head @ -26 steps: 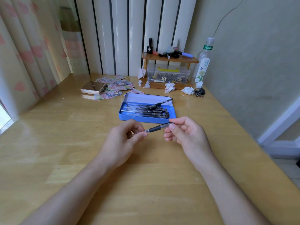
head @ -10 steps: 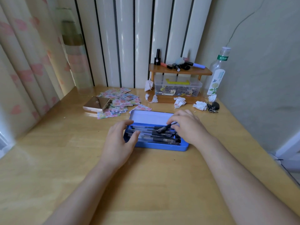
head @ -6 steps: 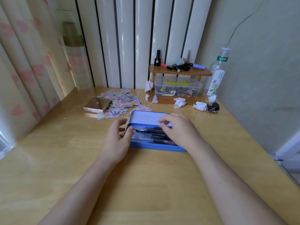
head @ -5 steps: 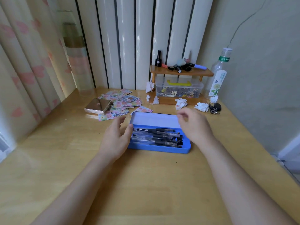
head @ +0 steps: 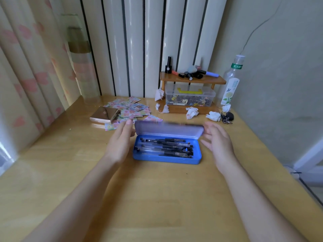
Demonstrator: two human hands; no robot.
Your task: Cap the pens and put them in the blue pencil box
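Blue and shallow, the pencil box (head: 166,158) is sitting on the wooden surface (head: 157,198) in the head view, its long side facing the person. Its lid (head: 168,131) is standing half raised along the far edge, blurred, leaning over the tray. Inside the tray the pens (head: 166,147) are lying side by side, lengthwise, most with dark caps and grips; whether every one is capped cannot be told.

The left hand (head: 120,144) is hovering at the left end of the box, fingers spread and loose, gripping nothing, its fingertips up beside the left corner of the lid; whether they are touching it cannot be told. The right hand (head: 218,144) is hanging just off the right end, fingers open and apart, empty, close to the lid's right corner.

Behind the box, a scatter of flowered paper cards (head: 129,109) and a gold-coloured case (head: 104,115) are lying to the left. A small wooden shelf (head: 192,79) is standing against the striped wall panels, carrying small cosmetic items, with a clear plastic container (head: 189,97) beneath it. Crumpled tissues (head: 213,116) are lying before it, and a clear bottle (head: 230,82) is standing upright to its right, near the wall.
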